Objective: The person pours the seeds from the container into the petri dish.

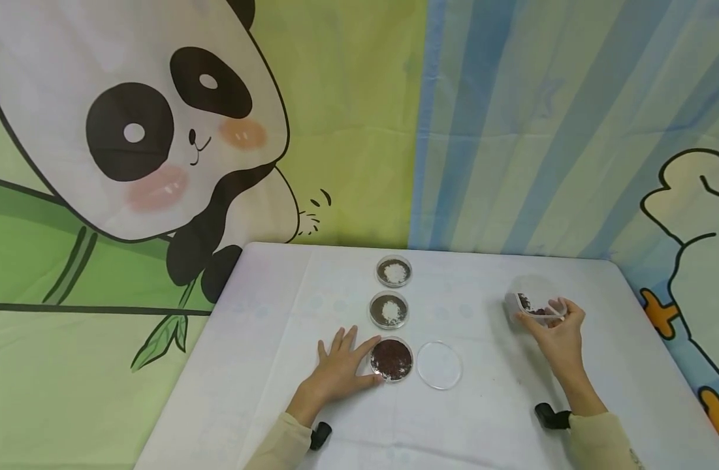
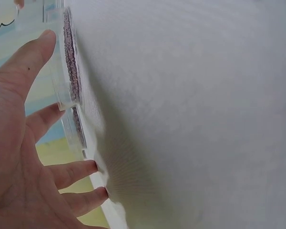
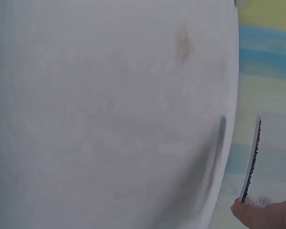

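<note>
My left hand point(image 1: 337, 369) rests on the white table with its fingers spread. Its thumb and index finger touch the left side of a clear round dish point(image 1: 392, 360) filled with dark brown crumbs. The left wrist view shows these fingers point(image 2: 78, 174) nearly straight beside the dish point(image 2: 71, 57). A clear round lid point(image 1: 439, 365) lies flat just right of that dish. Over the table's right side, my right hand point(image 1: 560, 334) grips a clear plastic container point(image 1: 514, 308) by its edge, tilted, with dark crumbs inside. In the right wrist view the dark crumbs point(image 3: 251, 162) line its wall.
Two more clear dishes, a middle one point(image 1: 388, 310) and a far one point(image 1: 394, 271), stand in a column behind the filled dish. Each holds dark material with a white patch on top. A printed cloth with a panda point(image 1: 212, 163) hangs behind the table point(image 1: 300, 294).
</note>
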A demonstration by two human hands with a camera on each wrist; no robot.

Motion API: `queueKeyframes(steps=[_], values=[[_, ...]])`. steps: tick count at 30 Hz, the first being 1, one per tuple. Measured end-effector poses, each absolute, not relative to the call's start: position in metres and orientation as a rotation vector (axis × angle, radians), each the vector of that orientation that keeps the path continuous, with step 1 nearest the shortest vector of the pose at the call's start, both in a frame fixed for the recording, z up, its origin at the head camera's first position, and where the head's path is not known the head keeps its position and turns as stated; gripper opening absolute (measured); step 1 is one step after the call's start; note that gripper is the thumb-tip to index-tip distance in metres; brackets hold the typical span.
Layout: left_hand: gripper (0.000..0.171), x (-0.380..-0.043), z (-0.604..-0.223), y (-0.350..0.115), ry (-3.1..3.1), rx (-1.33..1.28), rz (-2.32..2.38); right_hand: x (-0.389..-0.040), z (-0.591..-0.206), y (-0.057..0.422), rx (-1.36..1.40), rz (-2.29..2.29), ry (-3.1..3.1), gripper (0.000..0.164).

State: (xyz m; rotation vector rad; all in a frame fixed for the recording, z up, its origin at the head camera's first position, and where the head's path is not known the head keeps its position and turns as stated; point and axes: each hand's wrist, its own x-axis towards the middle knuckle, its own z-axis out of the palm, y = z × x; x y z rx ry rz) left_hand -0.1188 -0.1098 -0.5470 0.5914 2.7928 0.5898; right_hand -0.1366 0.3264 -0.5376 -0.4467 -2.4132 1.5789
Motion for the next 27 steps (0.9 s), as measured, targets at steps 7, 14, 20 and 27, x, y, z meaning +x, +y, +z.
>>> queueKeyframes(steps=[7,14,20,27], values=[[0.078,-0.119,-0.546,-0.108,2.791,0.596,0.596,-0.136,-0.545,0.343,-0.552,1.536,-2.503,0.107],[0.079,-0.120,-0.547,-0.108,2.790,0.594,0.580,-0.135,-0.545,0.346,-0.572,1.557,-2.550,0.111],[0.078,-0.118,-0.546,-0.108,2.782,0.585,0.593,-0.137,-0.548,0.344,-0.598,1.577,-2.515,0.117],[0.079,-0.118,-0.547,-0.109,2.793,0.582,0.585,-0.134,-0.539,0.333,-0.547,1.417,-2.460,0.119]])
